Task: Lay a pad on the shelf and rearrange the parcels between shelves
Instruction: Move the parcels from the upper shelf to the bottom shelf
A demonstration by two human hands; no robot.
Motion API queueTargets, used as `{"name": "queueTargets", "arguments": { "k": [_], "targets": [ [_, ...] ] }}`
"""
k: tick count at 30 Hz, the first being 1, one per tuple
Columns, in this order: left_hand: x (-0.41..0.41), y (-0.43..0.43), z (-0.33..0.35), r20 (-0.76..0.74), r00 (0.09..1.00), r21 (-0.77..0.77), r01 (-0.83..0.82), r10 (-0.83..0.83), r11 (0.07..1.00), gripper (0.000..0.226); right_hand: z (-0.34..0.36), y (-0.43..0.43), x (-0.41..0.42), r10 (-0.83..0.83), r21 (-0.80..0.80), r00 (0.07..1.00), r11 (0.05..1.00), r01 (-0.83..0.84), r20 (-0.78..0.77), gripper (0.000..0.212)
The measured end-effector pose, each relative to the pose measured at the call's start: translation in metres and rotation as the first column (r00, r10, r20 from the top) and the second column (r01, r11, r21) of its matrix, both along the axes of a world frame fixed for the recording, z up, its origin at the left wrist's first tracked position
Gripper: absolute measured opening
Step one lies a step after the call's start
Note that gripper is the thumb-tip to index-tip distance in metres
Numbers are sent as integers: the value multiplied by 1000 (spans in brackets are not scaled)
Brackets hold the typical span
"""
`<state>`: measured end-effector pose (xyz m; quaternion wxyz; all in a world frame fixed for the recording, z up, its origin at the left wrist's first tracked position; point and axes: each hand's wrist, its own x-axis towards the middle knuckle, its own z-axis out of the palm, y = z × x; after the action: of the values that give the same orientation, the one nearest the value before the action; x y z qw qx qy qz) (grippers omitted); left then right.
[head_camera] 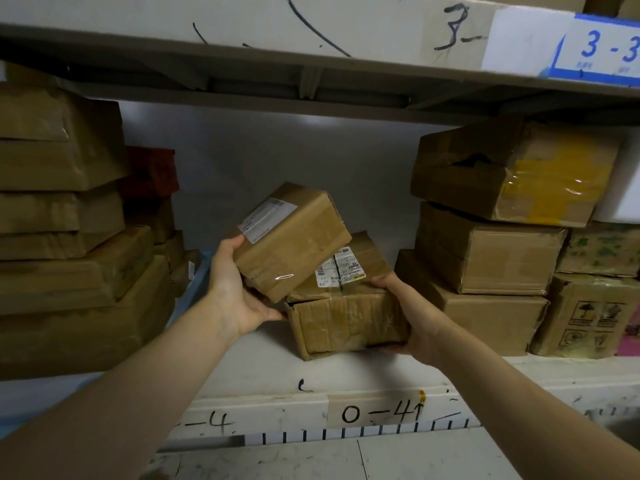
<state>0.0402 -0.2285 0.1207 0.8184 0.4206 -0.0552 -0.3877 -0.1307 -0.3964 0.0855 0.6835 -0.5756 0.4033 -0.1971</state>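
Note:
Two taped brown parcels are in my hands in the gap at the middle of the shelf (pixel 263 362). My left hand (pixel 239 289) grips the upper parcel (pixel 294 240), which is tilted and carries a white label near its top left. It leans on the lower parcel (pixel 346 306), a squat box with a barcode label on top. My right hand (pixel 408 320) holds that lower parcel by its right end, fingers under it and thumb on top. Whether the lower parcel touches the shelf is unclear. A blue sheet (pixel 194 289) shows at the left, under the stacked boxes.
A tall stack of flat brown boxes (pixel 65 237) fills the left side, with a dark red box (pixel 152 171) behind. Several cartons (pixel 485 237) are piled at the right. The upper shelf (pixel 311 64) hangs low overhead. The shelf front bears handwritten marks "0-4".

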Motion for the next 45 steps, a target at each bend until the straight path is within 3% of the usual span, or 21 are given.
{"name": "queueTargets", "arguments": {
  "k": [8,12,20,25,31,36,39,42,45],
  "targets": [
    [0,9,3,11,999,-32,39,-39,999,44,-2,3,0,-62,8,989,998,61,133,55],
    [-10,21,6,-39,998,-67,-54,52,996,58,3,3,-11,-40,14,977,999,38,211,40],
    [-72,58,9,-28,959,-179,-283,282,942,48,1,-2,-56,221,-65,947,975,-212,235,33],
    [-130,80,-18,-68,913,-206,-407,402,890,47,-6,-5,-92,362,-192,911,926,-326,197,48],
    [-190,143,-47,-103,819,-284,-569,565,772,44,-16,19,-112,573,-268,799,811,-521,181,48],
    [-225,204,-73,-131,711,-292,-694,691,659,46,-28,53,-111,766,-372,640,614,-696,67,52],
    [-247,234,-94,-138,652,-234,-753,745,615,49,-40,79,-106,828,-405,560,500,-765,-36,58],
    [-265,258,-116,-173,594,-149,-805,786,575,50,-53,106,-100,867,-412,485,401,-818,-118,37],
    [-274,273,-138,-220,532,-70,-845,818,530,52,-71,129,-93,882,-388,432,337,-858,-189,42]
  ]
}}
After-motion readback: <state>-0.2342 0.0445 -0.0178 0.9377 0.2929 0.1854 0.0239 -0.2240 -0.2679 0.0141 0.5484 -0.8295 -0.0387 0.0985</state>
